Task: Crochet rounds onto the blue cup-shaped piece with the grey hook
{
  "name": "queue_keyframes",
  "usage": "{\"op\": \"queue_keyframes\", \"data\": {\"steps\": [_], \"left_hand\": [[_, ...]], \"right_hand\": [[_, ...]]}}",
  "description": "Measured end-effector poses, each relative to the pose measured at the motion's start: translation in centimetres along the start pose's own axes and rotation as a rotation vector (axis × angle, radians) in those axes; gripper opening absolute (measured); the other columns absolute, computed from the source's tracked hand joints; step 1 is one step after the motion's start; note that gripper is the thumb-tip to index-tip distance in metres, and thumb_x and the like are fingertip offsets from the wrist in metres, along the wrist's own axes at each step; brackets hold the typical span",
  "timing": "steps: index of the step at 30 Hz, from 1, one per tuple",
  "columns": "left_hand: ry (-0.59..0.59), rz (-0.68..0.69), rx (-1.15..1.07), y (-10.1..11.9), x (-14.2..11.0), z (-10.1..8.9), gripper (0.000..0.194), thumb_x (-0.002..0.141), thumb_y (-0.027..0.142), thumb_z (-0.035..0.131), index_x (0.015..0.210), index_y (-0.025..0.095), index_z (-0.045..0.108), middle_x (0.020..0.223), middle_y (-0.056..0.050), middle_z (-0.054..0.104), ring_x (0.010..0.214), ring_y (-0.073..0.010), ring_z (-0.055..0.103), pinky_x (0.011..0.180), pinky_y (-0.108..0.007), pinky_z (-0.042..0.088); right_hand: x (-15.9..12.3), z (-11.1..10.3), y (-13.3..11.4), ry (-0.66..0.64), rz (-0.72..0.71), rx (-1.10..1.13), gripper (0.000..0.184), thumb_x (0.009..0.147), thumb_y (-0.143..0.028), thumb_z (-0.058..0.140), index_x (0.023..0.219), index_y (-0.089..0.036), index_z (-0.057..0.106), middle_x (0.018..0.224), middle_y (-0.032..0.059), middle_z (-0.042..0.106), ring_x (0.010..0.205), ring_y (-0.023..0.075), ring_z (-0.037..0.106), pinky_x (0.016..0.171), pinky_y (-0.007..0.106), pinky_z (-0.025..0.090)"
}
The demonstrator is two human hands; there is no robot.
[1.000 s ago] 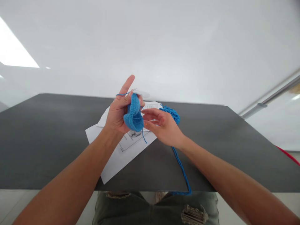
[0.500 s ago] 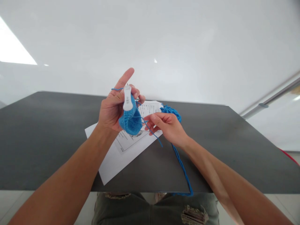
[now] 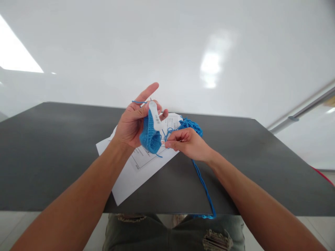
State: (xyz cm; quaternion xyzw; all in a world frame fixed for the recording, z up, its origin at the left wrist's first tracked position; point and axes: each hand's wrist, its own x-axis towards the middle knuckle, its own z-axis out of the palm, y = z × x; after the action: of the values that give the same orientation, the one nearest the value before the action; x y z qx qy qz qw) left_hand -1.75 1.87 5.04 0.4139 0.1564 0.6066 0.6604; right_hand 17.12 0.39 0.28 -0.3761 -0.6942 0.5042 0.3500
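My left hand (image 3: 131, 127) is closed on a blue crochet piece (image 3: 151, 137), a small hollow tube with its opening toward me. Against that piece, under the left thumb, sits a crochet hook with a flat white handle (image 3: 156, 118); its thin metal tip shows at the top. The left index finger points up, with a strand of blue yarn across it. Just right of the piece, my right hand (image 3: 187, 142) pinches a tiny orange loop (image 3: 162, 142) that looks like a stitch marker. Loose blue yarn runs by its fingertips.
Printed paper sheets (image 3: 131, 181) lie on the dark grey table (image 3: 65, 150) beneath my hands. A tangled heap of blue yarn (image 3: 192, 126) rests behind my right hand, and strands trail over the front edge. A white wall (image 3: 167, 52) rises behind the table.
The hook's white handle has swung from pointing right to hanging down over the crochet piece. My right hand moved slightly away, then back close; the loose yarn end shifted beneath the piece.
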Motion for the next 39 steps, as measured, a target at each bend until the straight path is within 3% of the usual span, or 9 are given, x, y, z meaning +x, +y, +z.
{"op": "queue_keyframes", "data": {"steps": [7,10,12,15,20,24,28,33,39], "left_hand": [[-0.087,-0.092,0.066,0.3,-0.1,-0.9,0.048,0.074,0.015,0.087,0.121,0.017,0.077,0.072,0.000,0.072,0.070,-0.0158,0.069,0.089,-0.036,0.061],[-0.206,-0.192,0.131,0.1,-0.2,-1.4,0.049,0.073,0.021,0.092,0.120,0.017,0.079,0.070,-0.003,0.073,0.074,-0.0202,0.073,0.084,-0.038,0.062],[-0.324,-0.273,0.148,-0.3,-0.4,-1.5,0.046,0.073,0.024,0.093,0.116,0.016,0.082,0.069,-0.005,0.073,0.073,-0.0220,0.073,0.081,-0.039,0.062],[-0.496,-0.378,0.165,-1.4,-0.8,-1.2,0.040,0.074,0.030,0.092,0.111,0.015,0.085,0.066,-0.008,0.073,0.070,-0.0236,0.073,0.086,-0.044,0.060],[-0.665,-0.495,0.178,-3.2,-1.3,-0.8,0.043,0.078,0.034,0.089,0.119,0.020,0.084,0.070,-0.007,0.076,0.070,-0.0220,0.071,0.088,-0.044,0.058],[-0.681,-0.530,0.165,-3.4,-1.4,-0.9,0.038,0.080,0.034,0.087,0.115,0.020,0.085,0.069,-0.006,0.075,0.069,-0.0209,0.070,0.088,-0.042,0.058],[-0.656,-0.528,0.161,-3.4,-1.4,-1.0,0.035,0.078,0.032,0.088,0.111,0.020,0.086,0.070,-0.006,0.075,0.069,-0.0207,0.070,0.089,-0.042,0.059],[-0.573,-0.512,0.104,-3.5,-1.4,-0.9,0.028,0.076,0.029,0.089,0.102,0.020,0.086,0.070,-0.006,0.074,0.070,-0.0205,0.072,0.088,-0.039,0.059],[-0.452,-0.459,0.101,-3.5,-1.2,-0.8,0.033,0.072,0.031,0.093,0.101,0.017,0.084,0.071,-0.006,0.073,0.072,-0.0193,0.073,0.084,-0.035,0.060]], "right_hand": [[-1.3,-3.1,0.4,-0.115,-0.006,-0.263,0.035,0.087,-0.041,0.078,0.066,-0.015,0.067,0.057,-0.0050,0.047,0.056,0.0073,0.036,0.052,0.022,0.029],[-1.4,-4.4,0.3,-0.188,0.037,-0.304,0.026,0.086,-0.035,0.079,0.069,-0.016,0.073,0.058,-0.0043,0.054,0.055,0.0071,0.040,0.051,0.021,0.030],[-1.4,-4.7,0.0,-0.143,0.031,-0.182,0.022,0.085,-0.037,0.080,0.081,-0.016,0.079,0.068,-0.0009,0.066,0.060,0.0087,0.051,0.053,0.021,0.038],[-1.1,-3.9,-0.5,0.006,-0.021,0.182,0.033,0.089,-0.044,0.079,0.104,-0.015,0.080,0.084,0.0048,0.076,0.068,0.0133,0.066,0.059,0.025,0.053],[-0.8,-1.6,-1.2,-0.065,0.070,0.534,0.047,0.085,-0.050,0.083,0.115,-0.016,0.073,0.074,0.0037,0.076,0.049,0.0177,0.068,0.039,0.026,0.053],[-0.9,-1.1,-1.4,-0.008,0.051,0.541,0.041,0.080,-0.048,0.089,0.095,-0.017,0.068,0.066,0.0011,0.073,0.048,0.0178,0.069,0.038,0.025,0.054],[-1.1,-1.2,-1.5,-0.007,0.035,0.529,0.038,0.082,-0.046,0.088,0.090,-0.018,0.064,0.064,-0.0007,0.070,0.043,0.0152,0.064,0.035,0.024,0.051],[-0.9,-1.1,-1.3,0.176,-0.002,0.526,0.040,0.076,-0.046,0.090,0.083,-0.018,0.063,0.066,0.0003,0.069,0.057,0.0164,0.069,0.043,0.023,0.054],[-0.4,-0.6,-1.1,0.244,-0.026,0.566,0.043,0.072,-0.048,0.091,0.079,-0.018,0.060,0.059,-0.0032,0.062,0.043,0.0107,0.054,0.037,0.022,0.043]]}}
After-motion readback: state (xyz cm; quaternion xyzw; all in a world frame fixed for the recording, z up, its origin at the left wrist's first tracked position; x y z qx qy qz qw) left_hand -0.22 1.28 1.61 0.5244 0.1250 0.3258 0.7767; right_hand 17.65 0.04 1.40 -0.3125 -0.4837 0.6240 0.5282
